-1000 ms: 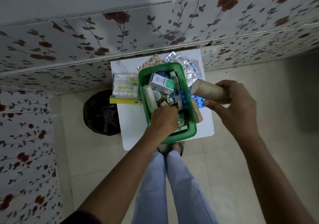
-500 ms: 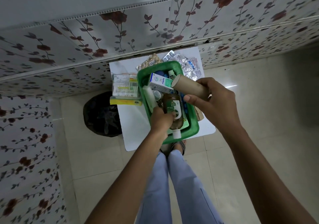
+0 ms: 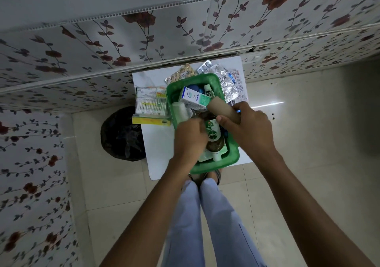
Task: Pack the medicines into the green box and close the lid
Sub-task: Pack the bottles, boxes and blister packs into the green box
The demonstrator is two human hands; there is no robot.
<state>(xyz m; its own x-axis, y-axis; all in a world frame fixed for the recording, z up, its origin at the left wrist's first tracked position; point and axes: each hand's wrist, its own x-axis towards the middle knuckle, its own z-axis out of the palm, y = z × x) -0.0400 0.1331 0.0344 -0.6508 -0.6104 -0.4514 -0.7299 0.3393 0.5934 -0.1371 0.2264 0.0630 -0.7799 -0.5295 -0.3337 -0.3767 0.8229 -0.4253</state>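
The green box (image 3: 233, 158) stands open on a small white table (image 3: 158, 143), holding a white-and-teal carton (image 3: 193, 98), a tube, a white roll and other medicines. A brown Dettol bottle (image 3: 212, 137) lies inside it, cap toward me. My left hand (image 3: 190, 141) is inside the box with its fingers on the bottle's left side. My right hand (image 3: 248, 129) holds a tan cardboard-coloured roll (image 3: 221, 108) over the box's right half. Foil blister strips (image 3: 228, 81) lie on the table behind the box.
A white pack on a yellow box (image 3: 151, 106) sits on the table left of the green box. A black bag (image 3: 122, 135) lies on the tiled floor at the left. A floral-papered wall runs behind and to the left. My legs stand under the table's near edge.
My right hand has brought the tan roll leftward from beside the box to above it. The Dettol bottle, hidden a second ago, now lies exposed beside my left hand.
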